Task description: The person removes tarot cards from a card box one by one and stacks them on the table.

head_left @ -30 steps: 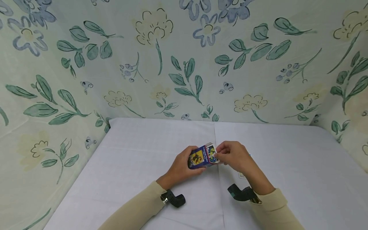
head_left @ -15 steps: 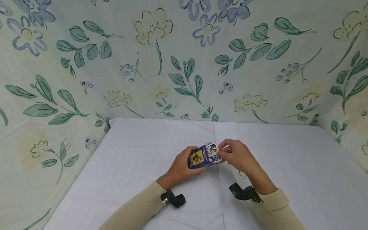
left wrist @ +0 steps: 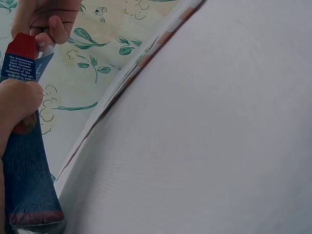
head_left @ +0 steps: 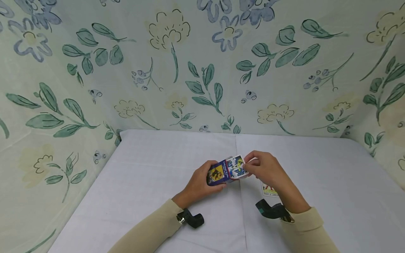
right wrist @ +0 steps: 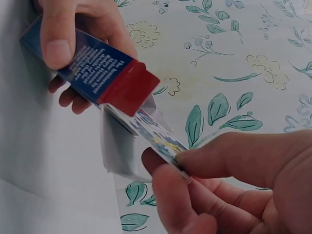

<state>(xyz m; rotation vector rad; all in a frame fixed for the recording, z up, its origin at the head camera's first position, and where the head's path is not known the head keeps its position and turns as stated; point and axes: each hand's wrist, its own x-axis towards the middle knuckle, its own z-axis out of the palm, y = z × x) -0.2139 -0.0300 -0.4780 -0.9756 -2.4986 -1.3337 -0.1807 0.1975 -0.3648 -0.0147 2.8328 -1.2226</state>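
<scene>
My left hand point(head_left: 199, 182) grips a dark blue card box point(head_left: 216, 174), tilted with its mouth toward the right. Its red end flap point(right wrist: 134, 87) stands open in the right wrist view. From the mouth, tarot cards point(head_left: 236, 167) with a blue, white and yellow picture stick partly out; how many is hard to tell. Thumb and fingers of my right hand point(head_left: 264, 168) pinch their outer end. Below that hand, another card point(head_left: 269, 190) lies on the white cloth, partly hidden by the forearm.
A white cloth point(head_left: 152, 158) covers the table, with a fold line running down its middle. Behind and at both sides hangs a floral curtain point(head_left: 202, 70). Each wrist wears a black camera mount point(head_left: 193, 220) over a beige sleeve.
My right hand has moved to the right, drawing the cards farther out of the box. More of the card on the cloth shows. The left hand and box have stayed in place.
</scene>
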